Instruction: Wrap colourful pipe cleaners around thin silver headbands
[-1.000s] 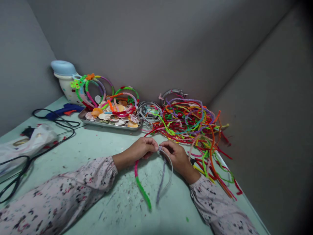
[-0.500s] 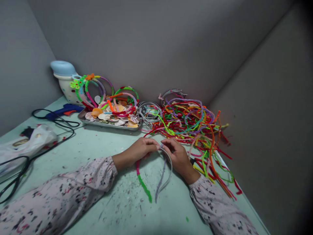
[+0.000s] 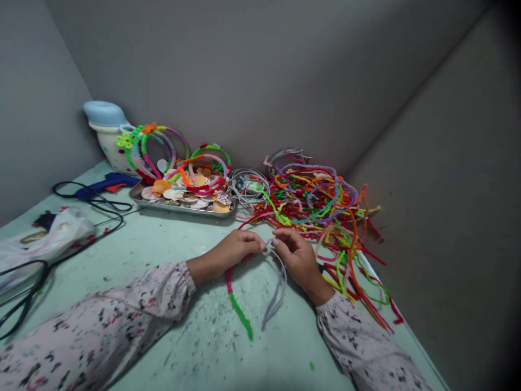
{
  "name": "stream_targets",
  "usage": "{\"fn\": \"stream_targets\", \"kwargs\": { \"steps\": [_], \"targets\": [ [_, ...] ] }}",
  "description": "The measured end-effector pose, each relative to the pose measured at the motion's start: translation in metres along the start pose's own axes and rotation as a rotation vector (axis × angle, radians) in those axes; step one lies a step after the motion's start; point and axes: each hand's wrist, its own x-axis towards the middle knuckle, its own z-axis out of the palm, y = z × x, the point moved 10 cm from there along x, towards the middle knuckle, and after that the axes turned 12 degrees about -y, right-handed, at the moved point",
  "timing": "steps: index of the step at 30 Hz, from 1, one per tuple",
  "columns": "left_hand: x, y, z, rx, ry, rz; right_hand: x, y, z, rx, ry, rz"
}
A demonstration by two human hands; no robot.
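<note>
Nearest, the pink-and-green wrapped end of a thin hoop (image 3: 242, 317) hangs over the speckled green table (image 3: 220, 353), and right of it a lilac pipe cleaner (image 3: 278, 288) dangles beside the hoop's bare, pale curve. Just beyond, the left hand (image 3: 238, 250) pinches the hoop between thumb and forefinger, where a bit of lilac shows; the right hand (image 3: 299, 260) has its thumb and forefinger close about the lilac strand, though I cannot tell whether they press on it. If the left pinch eased, the springy hoop could roll and the lilac turns loosen; uneven pull from the right might leave gaps, and the loose tail could snag on the bare curve. Farther right, the tangled pipe cleaners (image 3: 309, 201) lie near enough for the right hand to catch one. Far left of them, finished-looking hoops (image 3: 175, 142) lean over a tray (image 3: 183, 209) of shells (image 3: 175, 194), with a blue glue gun (image 3: 116, 179) left of it, its cord trailing nearer.
</note>
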Motion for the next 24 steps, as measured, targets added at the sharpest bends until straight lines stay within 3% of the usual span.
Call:
{"fn": "stream_targets", "kwargs": {
  "steps": [9,15,19,24],
  "targets": [
    [0.001,0.0,0.001,-0.025,-0.016,0.018,0.005,0.013,-0.006,0.337,0.035,0.136],
    [0.002,0.0,0.001,-0.061,-0.011,0.026,0.005,0.025,-0.007,0.585,0.077,0.149],
    [0.002,-0.001,-0.001,-0.084,-0.001,0.027,0.006,0.026,-0.019,0.746,0.144,0.125],
    [0.003,-0.003,-0.007,-0.165,0.032,0.062,0.006,0.031,-0.022,0.694,0.16,0.147]
  ]
}}
